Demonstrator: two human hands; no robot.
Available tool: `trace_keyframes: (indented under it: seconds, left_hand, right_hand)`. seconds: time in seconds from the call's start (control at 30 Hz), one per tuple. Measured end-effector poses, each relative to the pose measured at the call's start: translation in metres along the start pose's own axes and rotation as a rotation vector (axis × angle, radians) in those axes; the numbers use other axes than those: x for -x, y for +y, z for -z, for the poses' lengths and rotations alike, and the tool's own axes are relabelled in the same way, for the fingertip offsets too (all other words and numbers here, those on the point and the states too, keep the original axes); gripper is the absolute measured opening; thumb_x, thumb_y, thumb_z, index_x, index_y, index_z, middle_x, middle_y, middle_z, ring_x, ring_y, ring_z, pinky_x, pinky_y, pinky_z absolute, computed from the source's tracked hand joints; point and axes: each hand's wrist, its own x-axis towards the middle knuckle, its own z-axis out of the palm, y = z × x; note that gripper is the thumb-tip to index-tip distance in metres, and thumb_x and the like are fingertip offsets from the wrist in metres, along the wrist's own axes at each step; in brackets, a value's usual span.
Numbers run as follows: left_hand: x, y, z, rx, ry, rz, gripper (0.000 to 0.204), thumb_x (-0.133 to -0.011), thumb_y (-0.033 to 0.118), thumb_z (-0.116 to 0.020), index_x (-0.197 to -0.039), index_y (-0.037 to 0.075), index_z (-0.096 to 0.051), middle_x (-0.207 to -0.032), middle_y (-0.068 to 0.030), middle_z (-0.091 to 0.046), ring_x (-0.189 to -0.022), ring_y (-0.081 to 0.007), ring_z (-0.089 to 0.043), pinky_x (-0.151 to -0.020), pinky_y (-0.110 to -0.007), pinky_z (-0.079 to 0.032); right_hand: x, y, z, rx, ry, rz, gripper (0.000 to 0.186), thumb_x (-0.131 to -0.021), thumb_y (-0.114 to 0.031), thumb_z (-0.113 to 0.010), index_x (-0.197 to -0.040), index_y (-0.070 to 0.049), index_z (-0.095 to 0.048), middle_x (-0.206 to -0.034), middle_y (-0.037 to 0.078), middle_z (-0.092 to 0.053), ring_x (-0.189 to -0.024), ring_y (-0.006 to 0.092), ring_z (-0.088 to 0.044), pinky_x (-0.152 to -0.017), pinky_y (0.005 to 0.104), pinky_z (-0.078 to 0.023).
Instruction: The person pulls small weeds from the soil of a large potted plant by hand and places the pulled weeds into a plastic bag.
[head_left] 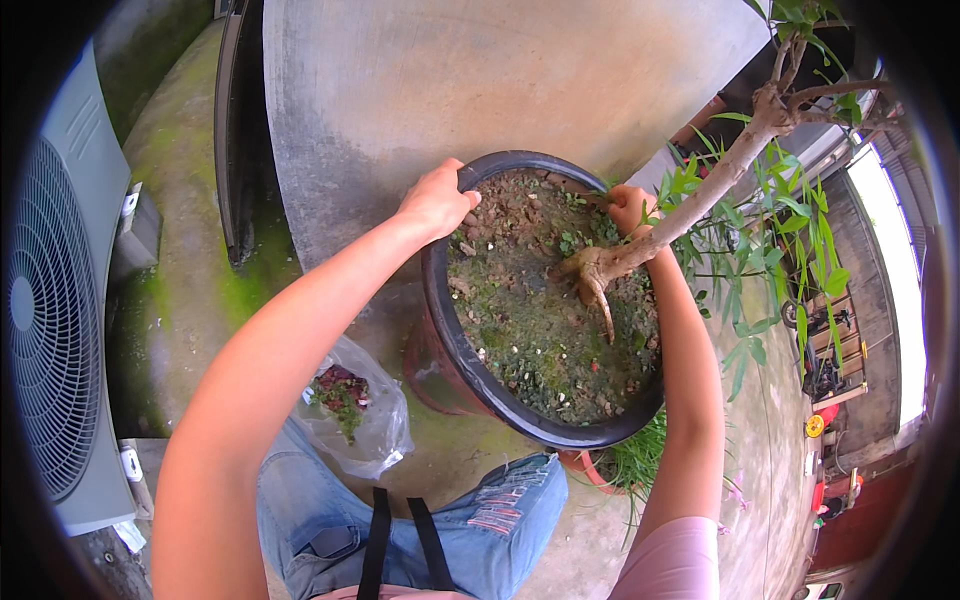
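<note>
A large round plant pot (548, 437) with a dark rim stands in front of me, full of soil (520, 300) with moss, small weeds and pale bits. From the soil a small tree (690, 210) leans up to the right, its trunk thick and bare near the base. My left hand (440, 203) is closed over the far left part of the rim, thumb on the inner side. At the far right edge of the soil, behind the trunk, my right hand (630, 208) is closed, fingers curled. A thin brownish strand lies beside it; what the fingers hold is partly hidden.
A clear plastic bag (365, 420) with pulled greenery lies left of the pot, by my knees. An air-conditioner unit (75, 300) stands at the far left. A pale wall (480, 80) rises behind the pot. Another grassy potted plant (635, 460) sits under its right side.
</note>
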Motion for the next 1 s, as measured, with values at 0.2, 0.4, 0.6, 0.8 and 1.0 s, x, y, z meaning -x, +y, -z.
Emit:
trace_keyframes:
  seconds: [0.2, 0.4, 0.6, 0.8, 1.0]
  left_hand:
    - [0.008, 0.006, 0.007, -0.018, -0.004, 0.042, 0.038, -0.085, 0.02, -0.058, -0.118, 0.004, -0.047, -0.098, -0.0138, -0.064, -0.099, -0.0259, -0.059, -0.087, -0.038, -0.043]
    - [0.003, 0.0, 0.004, -0.082, 0.047, 0.005, 0.04, -0.085, 0.02, -0.059, -0.119, 0.004, -0.047, -0.103, -0.015, -0.062, -0.102, -0.0278, -0.058, -0.089, -0.038, -0.042]
    - [0.002, 0.0, 0.003, -0.009, 0.003, 0.028, 0.039, -0.085, 0.021, -0.059, -0.118, 0.004, -0.048, -0.101, -0.014, -0.062, -0.1, -0.027, -0.058, -0.088, -0.038, -0.042]
    - [0.001, -0.002, 0.004, -0.023, 0.0, 0.031, 0.037, -0.085, 0.02, -0.059, -0.116, 0.005, -0.048, -0.098, -0.0125, -0.063, -0.098, -0.0256, -0.059, -0.086, -0.038, -0.043]
    - [0.004, 0.002, 0.003, -0.017, 0.008, 0.019, 0.037, -0.085, 0.021, -0.059, -0.117, 0.004, -0.048, -0.098, -0.0127, -0.063, -0.098, -0.0263, -0.059, -0.087, -0.038, -0.043]
  right_hand:
    - [-0.005, -0.039, -0.006, -0.265, -0.376, -0.202, 0.034, -0.068, -0.031, -0.073, -0.089, -0.006, -0.068, -0.061, 0.009, -0.058, -0.057, 0.0165, -0.057, -0.058, 0.0334, -0.045]
    - [-0.008, -0.05, -0.019, -0.236, -0.285, -0.118, 0.033, -0.068, -0.031, -0.073, -0.089, -0.006, -0.068, -0.061, 0.012, -0.059, -0.059, 0.0241, -0.06, -0.061, 0.0354, -0.047]
    - [-0.008, -0.051, -0.024, -0.288, -0.254, -0.197, 0.024, -0.076, -0.023, -0.069, -0.084, -0.001, -0.066, -0.061, 0.009, -0.06, -0.056, 0.016, -0.059, -0.057, 0.0298, -0.048]
    - [-0.005, -0.042, 0.01, -0.938, -0.431, -0.359, 0.013, -0.083, -0.011, -0.065, -0.092, -0.002, -0.063, -0.075, 0.0, -0.063, -0.06, 0.0055, -0.057, -0.054, 0.0203, -0.048]
    - [0.023, -0.04, 0.032, -0.784, -0.884, 0.219, 0.046, -0.067, -0.007, -0.073, -0.111, -0.007, -0.062, -0.102, 0.004, -0.06, -0.093, 0.0145, -0.053, -0.082, 0.0279, -0.042]
